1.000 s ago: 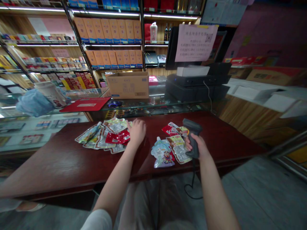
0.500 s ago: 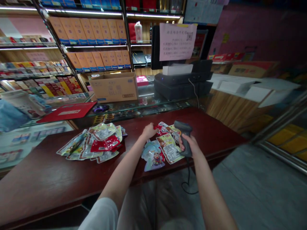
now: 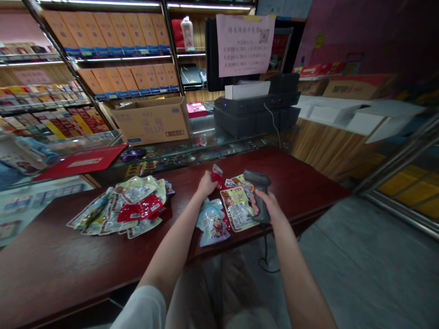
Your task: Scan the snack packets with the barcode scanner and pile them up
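Broadly, a dark red table (image 3: 51,256) extends beneath the scanner (image 3: 259,180); well left of the scanner lies a packet pile (image 3: 126,205). The right hand (image 3: 269,204) wraps its fingers round the scanner's handle. Just left of the scanner, the left hand (image 3: 206,185) pinches a small red packet (image 3: 216,176) upright, apparently the lifting step; the next move seems to call for presenting its label.

"BLUE" in capitals on an open cardboard box (image 3: 151,121), QR code (image 3: 264,36) and Chinese lines, largely blurred, on a pink paper sign (image 3: 243,50)
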Demonstrator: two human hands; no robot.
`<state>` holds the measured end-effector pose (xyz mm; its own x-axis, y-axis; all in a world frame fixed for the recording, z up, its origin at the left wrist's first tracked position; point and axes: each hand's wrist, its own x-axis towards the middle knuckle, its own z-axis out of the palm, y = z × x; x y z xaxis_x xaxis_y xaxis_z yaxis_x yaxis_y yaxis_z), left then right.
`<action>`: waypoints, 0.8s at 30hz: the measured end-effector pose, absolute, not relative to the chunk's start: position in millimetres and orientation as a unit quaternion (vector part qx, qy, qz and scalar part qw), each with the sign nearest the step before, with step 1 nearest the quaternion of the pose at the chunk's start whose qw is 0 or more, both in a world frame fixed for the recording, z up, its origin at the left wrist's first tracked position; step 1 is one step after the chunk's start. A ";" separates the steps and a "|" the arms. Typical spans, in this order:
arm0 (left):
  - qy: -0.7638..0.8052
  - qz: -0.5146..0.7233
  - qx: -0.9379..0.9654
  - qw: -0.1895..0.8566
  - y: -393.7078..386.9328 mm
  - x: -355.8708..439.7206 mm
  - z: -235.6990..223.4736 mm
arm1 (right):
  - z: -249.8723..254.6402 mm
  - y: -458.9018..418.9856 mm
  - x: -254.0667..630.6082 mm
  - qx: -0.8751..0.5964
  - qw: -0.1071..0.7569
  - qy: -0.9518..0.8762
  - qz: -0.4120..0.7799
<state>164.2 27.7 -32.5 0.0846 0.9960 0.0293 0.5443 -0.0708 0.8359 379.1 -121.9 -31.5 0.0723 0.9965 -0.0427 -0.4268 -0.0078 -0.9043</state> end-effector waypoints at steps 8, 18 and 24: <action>0.543 0.453 0.541 0.456 22.8 152.8 -21.3 | -29.7 -122.7 378.6 -0.410 0.605 -0.360 0.580; 0.375 0.571 0.370 0.629 -19.9 96.5 19.7 | -10.5 -132.0 359.2 -0.390 0.590 -0.399 0.583; 0.405 0.620 0.404 0.537 -24.3 66.0 18.4 | 1.0 -120.9 307.3 -0.363 0.536 -0.440 0.622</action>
